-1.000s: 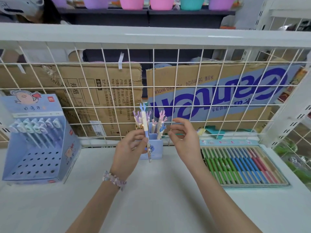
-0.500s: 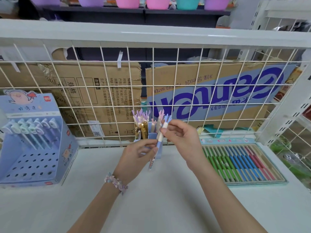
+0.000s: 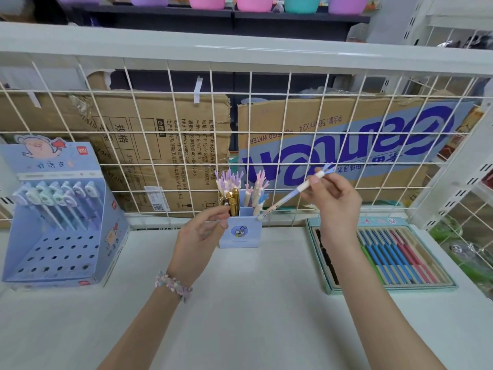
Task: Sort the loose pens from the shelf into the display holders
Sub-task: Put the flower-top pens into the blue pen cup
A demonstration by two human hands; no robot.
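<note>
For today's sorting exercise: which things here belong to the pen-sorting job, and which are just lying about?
Belong to the job:
antler pen, held in the right hand
small blue cup holder, touched by the left hand
blue pig display stand
flat pen tray

Just lying about:
cardboard boxes
coloured pots

Two bare forearms come up from the bottom edge, with no sleeve on either one. The left hand [image 3: 198, 232] has a beaded bracelet [image 3: 173, 285] round the wrist: small, irregular, chip-like beads in pale lilac, pink, white and light blue, strung close together in a single band that looks knobbly and slightly glossy. The right hand [image 3: 334, 201] and its wrist carry nothing, neither band nor watch. No rings show on any finger. The nails are short and look plain, without coloured polish.
</note>
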